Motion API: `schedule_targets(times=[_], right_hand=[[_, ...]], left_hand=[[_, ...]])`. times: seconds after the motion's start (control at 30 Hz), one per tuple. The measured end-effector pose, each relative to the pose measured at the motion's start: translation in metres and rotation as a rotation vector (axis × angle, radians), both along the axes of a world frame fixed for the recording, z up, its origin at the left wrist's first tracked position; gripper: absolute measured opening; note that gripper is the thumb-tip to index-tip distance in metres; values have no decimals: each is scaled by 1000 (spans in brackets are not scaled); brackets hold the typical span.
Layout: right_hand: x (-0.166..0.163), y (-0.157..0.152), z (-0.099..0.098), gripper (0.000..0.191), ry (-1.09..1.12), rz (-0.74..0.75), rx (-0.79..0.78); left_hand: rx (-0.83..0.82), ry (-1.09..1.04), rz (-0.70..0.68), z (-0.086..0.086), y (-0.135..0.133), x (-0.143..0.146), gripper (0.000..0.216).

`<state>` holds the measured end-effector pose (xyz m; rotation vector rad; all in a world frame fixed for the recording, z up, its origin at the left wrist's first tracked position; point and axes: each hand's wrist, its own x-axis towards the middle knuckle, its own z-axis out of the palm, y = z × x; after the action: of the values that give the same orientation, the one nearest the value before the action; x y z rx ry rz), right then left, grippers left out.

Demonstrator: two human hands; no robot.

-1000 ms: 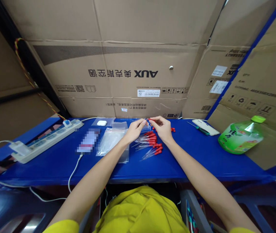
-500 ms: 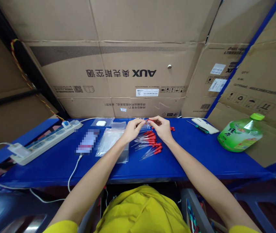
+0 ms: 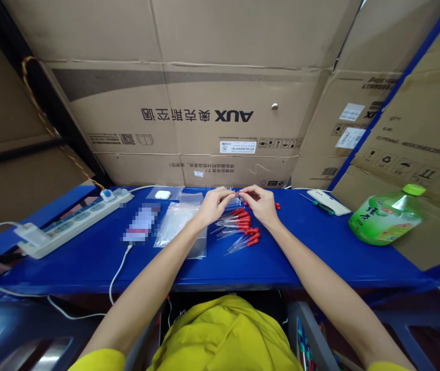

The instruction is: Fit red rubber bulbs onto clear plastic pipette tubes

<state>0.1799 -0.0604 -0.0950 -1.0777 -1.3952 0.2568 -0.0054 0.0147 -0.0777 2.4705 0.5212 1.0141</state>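
Observation:
My left hand [image 3: 215, 204] is closed in a pinch at the far middle of the table, on what looks like a thin clear dropper tube, mostly hidden by the fingers. Facing it, my right hand [image 3: 261, 205] pinches a small red rubber bulb [image 3: 240, 194]; the fingertips of both hands nearly meet. Beneath and nearer to me lie several droppers [image 3: 245, 222] with red bulbs to the right and clear tips to the left. Bare clear tubes [image 3: 235, 200] lie behind the hands. Loose red bulbs [image 3: 277, 205] are just right of my right hand.
Clear plastic bags [image 3: 177, 226] lie left of the droppers, with a blurred phone [image 3: 141, 222] on a cable beyond. A white case [image 3: 162, 195] and a power strip [image 3: 76, 221] are further left. A screwdriver [image 3: 323, 207], a white phone-like slab [image 3: 331, 202] and a green bottle [image 3: 386, 216] stand right.
The fingertips of my right hand have shifted slightly, and the red bulb between the hands shows a little differently. The whole view has moved slightly; the droppers on the table lie as before.

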Motion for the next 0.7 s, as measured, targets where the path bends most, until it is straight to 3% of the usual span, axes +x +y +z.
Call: schedule_targets(times=[0.43, 0.7], right_hand=[[2, -5, 4, 18, -232, -34, 48], [1, -1, 4, 28, -11, 37, -49]], left_hand=[[155, 35, -1, 0, 4, -5, 36], [44, -41, 16, 6, 0, -4, 48]])
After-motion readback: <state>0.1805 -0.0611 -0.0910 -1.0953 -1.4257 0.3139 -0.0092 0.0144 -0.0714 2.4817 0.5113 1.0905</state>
